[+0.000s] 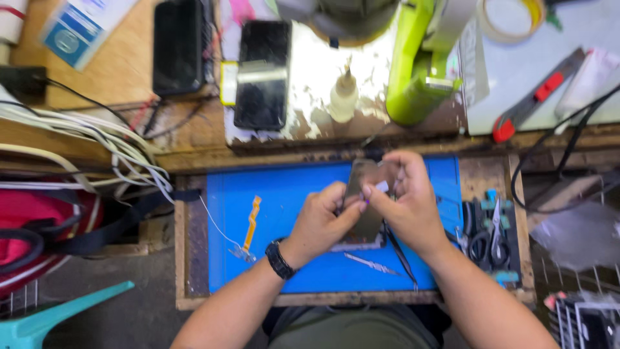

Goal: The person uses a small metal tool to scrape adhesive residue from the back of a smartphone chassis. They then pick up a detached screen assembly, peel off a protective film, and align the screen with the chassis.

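From my seat I start at the left edge of the worktop point(194, 271), rough worn wood, where a bundle of pale cables point(97, 139) spills over it. A smooth blue mat point(284, 258) covers the middle. Near the mat's left side lies a thin orange flex ribbon point(250, 227), flat and kinked, with a fine wire trailing from it.

My left hand point(320, 220), with a black watch point(279, 259) on the wrist, is closed on the left edge of a flat metallic phone panel point(367, 200); this grip is curled tight, thumb pressed on the face. The panel is held above the mat's centre, tilted up, dull grey and rectangular.

My right hand point(410, 200) has its grip pinched shut on the panel's upper right side, fingertips meeting near a small pale tab. Below the hands, slim metal tweezers point(371, 264) and a dark thin tool point(400, 255) lie on the mat.

At the right edge of the worktop, black-handled scissors point(491, 236) rest in a tool tray. On the raised shelf behind stand a dark glossy phone point(261, 74), a small white nozzle bottle point(343, 97) and a lime-green plastic device point(416, 71).
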